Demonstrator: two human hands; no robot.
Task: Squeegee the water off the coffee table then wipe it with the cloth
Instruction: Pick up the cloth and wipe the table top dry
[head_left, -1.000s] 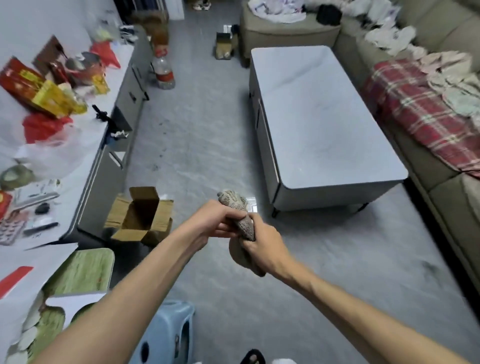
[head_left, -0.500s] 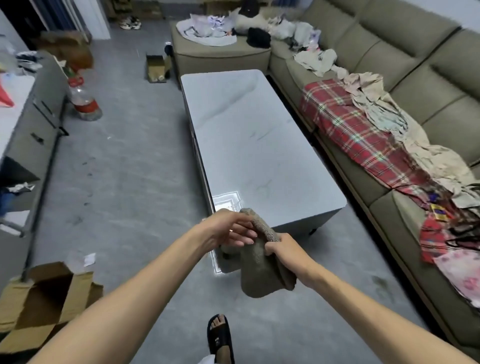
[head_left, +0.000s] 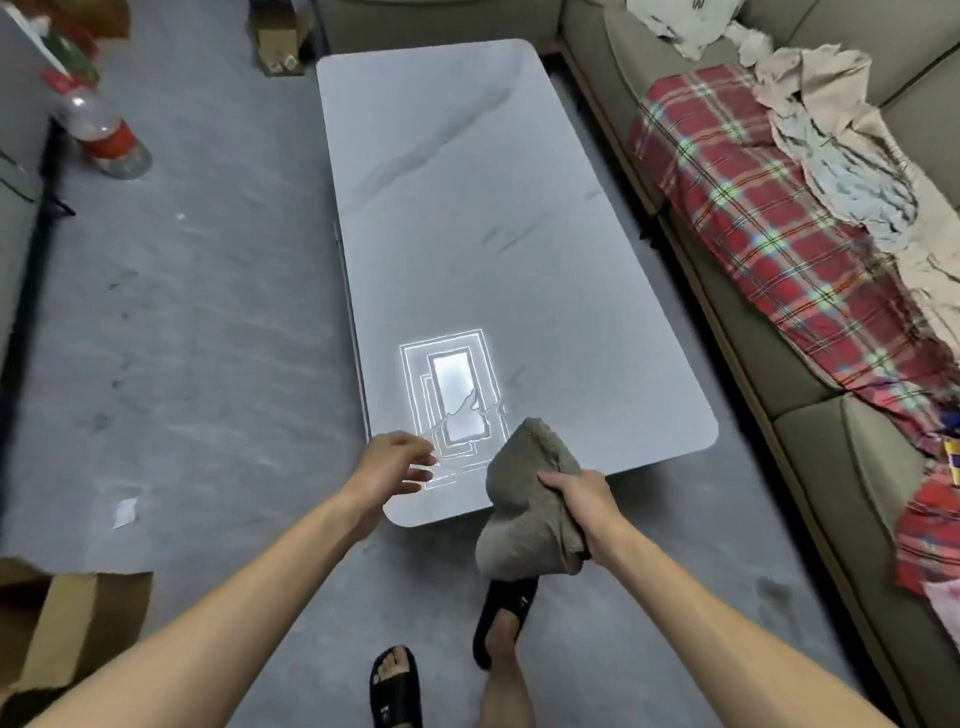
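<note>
Right hand (head_left: 576, 499): fingers curled round a bunched grey-brown cloth (head_left: 524, 519), which hangs from the grip over the near short edge of the coffee table (head_left: 467, 208); whether the cloth touches the top cannot be told.

Left hand (head_left: 395, 467): holding nothing, fingers loosely spread, over the table's near left corner.

Key relation: the table's long axis runs straight away from the person, so the surface to be wiped lies forward of the right hand, the nearer hand to the cloth's work.

A water film (head_left: 457, 415) shows in the lamp glare at the near end. No squeegee is in view.

Judgement: strokes should run lengthwise. The sofa (head_left: 810, 415) crowds the table's right long edge; open floor lies off its left edge.
</note>
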